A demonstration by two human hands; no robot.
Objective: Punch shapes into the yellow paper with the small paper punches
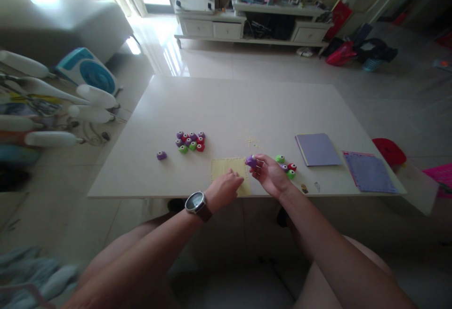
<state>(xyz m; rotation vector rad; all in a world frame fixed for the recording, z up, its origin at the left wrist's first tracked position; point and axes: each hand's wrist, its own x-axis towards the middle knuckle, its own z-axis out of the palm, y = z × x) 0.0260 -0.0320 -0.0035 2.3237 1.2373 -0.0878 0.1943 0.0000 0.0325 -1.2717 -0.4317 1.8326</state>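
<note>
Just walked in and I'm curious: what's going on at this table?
A person sits at a white table. The left hand presses on a yellow sheet at the near edge, while the right hand holds a purple punch at the sheet's corner. More small punches lie beside that hand, a bigger cluster sits further left with a lone purple one, and two purple sheets lie to the right.

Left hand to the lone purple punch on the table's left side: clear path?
Probably yes. The left hand rests on the yellow paper, and the lone purple punch sits apart from the punch cluster, with only bare table between hand and punch. Nothing blocks the way.
</note>
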